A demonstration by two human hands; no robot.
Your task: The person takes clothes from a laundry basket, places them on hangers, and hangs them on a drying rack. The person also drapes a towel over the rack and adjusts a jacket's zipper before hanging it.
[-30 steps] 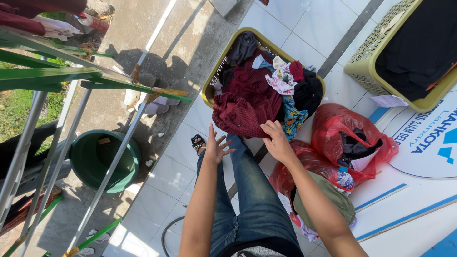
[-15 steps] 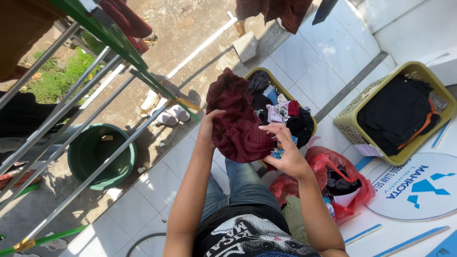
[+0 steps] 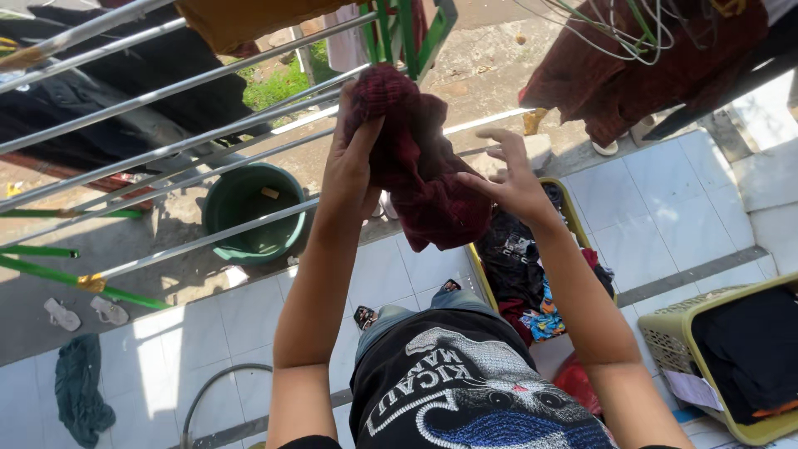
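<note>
My left hand [image 3: 351,162] grips a bunched dark red garment [image 3: 420,170] and holds it up at chest height, close to the metal bars of a drying rack [image 3: 166,108]. My right hand [image 3: 511,179] is beside the cloth on its right, fingers spread, its palm touching the hanging fabric. Below the hands stands a yellow laundry basket [image 3: 573,208] full of mixed clothes, partly hidden by my right forearm.
A green bucket [image 3: 253,212] sits on the ground under the rack. A second yellow-green basket [image 3: 677,349] with dark clothes is at the right. Sandals [image 3: 83,312] and a dark green rag [image 3: 79,395] lie at the left. Clothes hang overhead on hangers [image 3: 640,58].
The red garment came out of the basket and rose up to the rack bars. My view tilted upward, and my right hand slid from under the cloth to its side.
</note>
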